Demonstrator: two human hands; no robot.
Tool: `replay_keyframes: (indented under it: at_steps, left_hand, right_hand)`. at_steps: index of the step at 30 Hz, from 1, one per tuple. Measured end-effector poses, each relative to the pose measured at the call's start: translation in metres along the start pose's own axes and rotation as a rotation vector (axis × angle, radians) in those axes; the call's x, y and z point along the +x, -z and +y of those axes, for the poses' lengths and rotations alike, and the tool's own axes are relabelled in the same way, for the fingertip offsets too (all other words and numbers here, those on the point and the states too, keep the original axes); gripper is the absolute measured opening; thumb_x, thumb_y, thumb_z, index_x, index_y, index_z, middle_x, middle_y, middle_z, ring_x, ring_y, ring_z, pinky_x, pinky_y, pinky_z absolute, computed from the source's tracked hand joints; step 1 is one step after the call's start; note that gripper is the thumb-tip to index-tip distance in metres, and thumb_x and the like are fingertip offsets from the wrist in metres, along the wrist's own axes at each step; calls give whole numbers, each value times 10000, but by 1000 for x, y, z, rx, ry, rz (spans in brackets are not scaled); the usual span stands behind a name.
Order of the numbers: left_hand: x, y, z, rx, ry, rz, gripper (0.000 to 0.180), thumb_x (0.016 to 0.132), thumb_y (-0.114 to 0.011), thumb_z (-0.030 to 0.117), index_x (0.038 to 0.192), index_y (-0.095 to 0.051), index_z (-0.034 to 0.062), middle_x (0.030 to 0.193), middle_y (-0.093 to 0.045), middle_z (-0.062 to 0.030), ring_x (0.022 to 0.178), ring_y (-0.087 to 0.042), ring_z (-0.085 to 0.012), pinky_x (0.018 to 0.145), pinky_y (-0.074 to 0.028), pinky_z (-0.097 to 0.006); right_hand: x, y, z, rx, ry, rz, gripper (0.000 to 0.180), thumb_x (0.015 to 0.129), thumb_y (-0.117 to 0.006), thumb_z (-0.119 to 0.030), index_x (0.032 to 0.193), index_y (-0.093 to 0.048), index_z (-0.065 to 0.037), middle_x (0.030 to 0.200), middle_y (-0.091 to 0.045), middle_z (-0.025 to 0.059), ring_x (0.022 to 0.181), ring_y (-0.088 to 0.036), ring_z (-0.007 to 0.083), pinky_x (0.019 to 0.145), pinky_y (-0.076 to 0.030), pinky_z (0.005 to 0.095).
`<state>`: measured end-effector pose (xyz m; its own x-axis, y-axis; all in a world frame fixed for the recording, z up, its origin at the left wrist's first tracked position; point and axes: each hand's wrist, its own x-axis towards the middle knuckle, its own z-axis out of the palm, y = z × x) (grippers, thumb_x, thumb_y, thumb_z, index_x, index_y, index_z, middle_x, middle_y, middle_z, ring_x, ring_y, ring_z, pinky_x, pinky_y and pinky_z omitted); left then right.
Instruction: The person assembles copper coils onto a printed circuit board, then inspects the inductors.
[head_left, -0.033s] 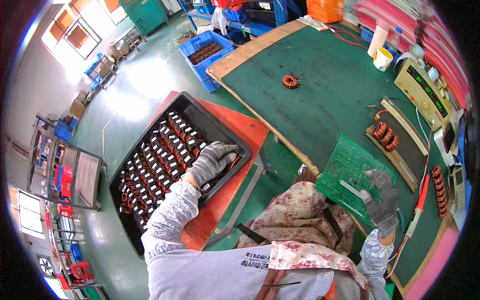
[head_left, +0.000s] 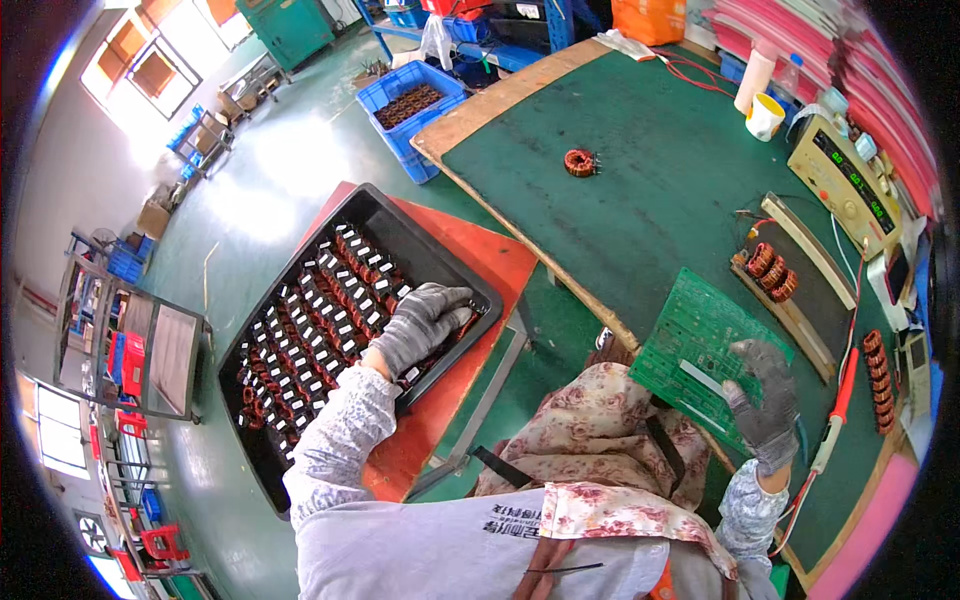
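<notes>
My left hand, in a grey glove, reaches into a black tray packed with rows of small copper coil parts. Its fingers curl over the parts by the tray's near right rim; what they hold is hidden. The tray rests on a red stand to my left. My right hand, also gloved, grips a green circuit board by its near right corner. The board lies tilted at the front edge of the green-topped bench.
On the bench are a lone copper ring coil, several coils on a dark fixture, a beige meter box, a white cup and a red-handled probe. A blue crate of coils stands on the floor.
</notes>
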<state>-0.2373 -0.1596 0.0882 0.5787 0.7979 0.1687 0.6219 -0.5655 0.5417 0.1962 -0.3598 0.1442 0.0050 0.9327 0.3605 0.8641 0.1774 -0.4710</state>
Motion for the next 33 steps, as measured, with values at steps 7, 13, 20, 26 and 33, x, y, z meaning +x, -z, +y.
replay_keyframes:
  at_steps: [7, 13, 20, 26, 33]
  left_hand:
    - [-48, 42, 40, -11, 234, 86, 411, 703, -810, 165, 1074, -684, 41, 905, -696, -95, 858, -625, -243, 794, -498, -338]
    - [-89, 24, 46, -44, 274, 128, 319, 782, -752, 108, 1088, -685, 51, 1025, -606, -78, 901, -604, -224, 808, -497, -331]
    - [-80, 19, 41, 7, 199, 122, 229, 784, -741, 169, 980, -715, 53, 867, -660, -124, 818, -618, -302, 767, -496, -375]
    - [-77, 22, 50, -16, 311, -16, 369, 679, -834, 184, 959, -651, 29, 917, -562, -82, 801, -562, -206, 724, -472, -310]
    - [-83, 33, 50, -249, 174, 207, 308, 642, -785, -46, 739, -516, 68, 906, -530, -46, 817, -532, -165, 745, -473, -283]
  right_hand:
    - [-15, 3, 7, 107, -165, -28, 408, 781, -694, -155, 1173, -613, -77, 1179, -601, 134, 1084, -569, 286, 906, -469, 383]
    - [-3, -15, -4, 170, -107, -32, 386, 783, -705, -166, 1148, -623, -68, 1168, -605, 133, 1083, -574, 281, 922, -466, 384]
    - [7, -19, -17, 257, -38, -36, 356, 795, -699, -162, 1130, -626, -69, 1129, -622, 130, 1072, -579, 300, 925, -463, 396]
    - [-12, -19, -4, 237, -95, -18, 359, 793, -697, -150, 1135, -622, -69, 1131, -620, 123, 1073, -576, 297, 904, -468, 395]
    - [-14, -19, 0, 271, -104, -16, 349, 801, -691, -144, 1136, -624, -71, 1127, -622, 121, 1065, -575, 289, 886, -471, 390]
